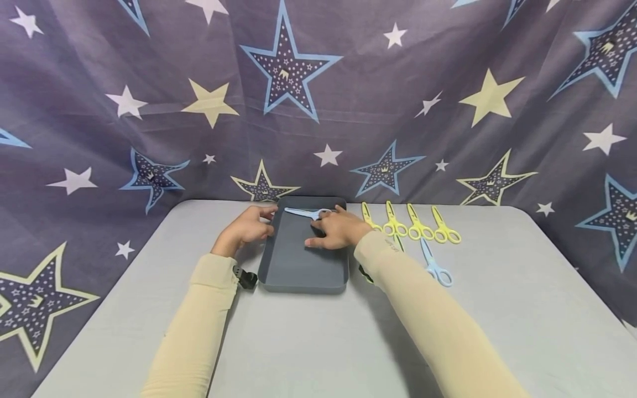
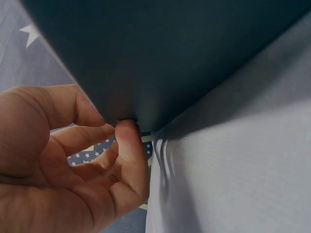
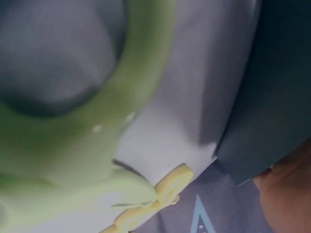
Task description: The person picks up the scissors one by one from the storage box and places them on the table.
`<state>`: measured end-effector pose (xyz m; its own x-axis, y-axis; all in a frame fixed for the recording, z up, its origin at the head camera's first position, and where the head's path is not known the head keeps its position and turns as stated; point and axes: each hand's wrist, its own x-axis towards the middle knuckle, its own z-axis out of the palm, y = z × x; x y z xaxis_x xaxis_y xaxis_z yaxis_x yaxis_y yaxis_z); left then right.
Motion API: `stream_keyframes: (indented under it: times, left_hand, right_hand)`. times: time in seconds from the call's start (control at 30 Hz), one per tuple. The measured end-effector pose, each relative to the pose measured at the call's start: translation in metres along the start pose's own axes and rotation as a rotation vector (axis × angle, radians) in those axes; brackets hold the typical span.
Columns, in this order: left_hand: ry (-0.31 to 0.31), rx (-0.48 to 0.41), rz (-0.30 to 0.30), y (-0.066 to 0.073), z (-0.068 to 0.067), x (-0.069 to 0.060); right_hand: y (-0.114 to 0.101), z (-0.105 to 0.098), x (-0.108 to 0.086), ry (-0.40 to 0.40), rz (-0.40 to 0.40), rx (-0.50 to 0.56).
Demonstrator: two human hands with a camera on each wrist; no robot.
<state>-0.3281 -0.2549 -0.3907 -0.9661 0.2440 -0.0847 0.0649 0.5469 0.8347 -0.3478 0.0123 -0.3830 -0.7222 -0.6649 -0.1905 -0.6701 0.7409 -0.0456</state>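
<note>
A dark grey tray (image 1: pixel 303 271) lies on the table. My left hand (image 1: pixel 249 228) pinches the tray's left wall near its far corner; the left wrist view shows the curled fingers (image 2: pixel 129 145) against the wall. Blue scissors (image 1: pixel 303 213) lie across the far end inside the tray, handles to the right. Over them reaches my right hand (image 1: pixel 338 228), its fingers at the handles and its thumb spread apart toward the tray floor. In the right wrist view only part of this hand (image 3: pixel 289 189) shows, beyond the tray wall.
Several yellow scissors (image 1: pixel 446 234) stand in a row right of the tray. Nearer lie other blue scissors (image 1: pixel 438 272). Green scissors (image 3: pixel 146 63) lie beside the tray, mostly hidden under the right forearm in the head view. A star-patterned curtain (image 1: pixel 318 138) hangs behind the table.
</note>
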Motion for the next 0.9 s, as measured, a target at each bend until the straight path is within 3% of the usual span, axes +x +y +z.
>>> stream_keyframes:
  times: [0.27,0.9]
  left_hand:
    - [0.005,0.009,0.004,-0.002,0.000,0.002]
    - [0.005,0.030,0.003,-0.002,0.000,0.002]
  right_hand:
    - [-0.012,-0.001,-0.006,0.000,-0.021,-0.050]
    - [-0.042,-0.007,-0.031,-0.055,-0.023,-0.054]
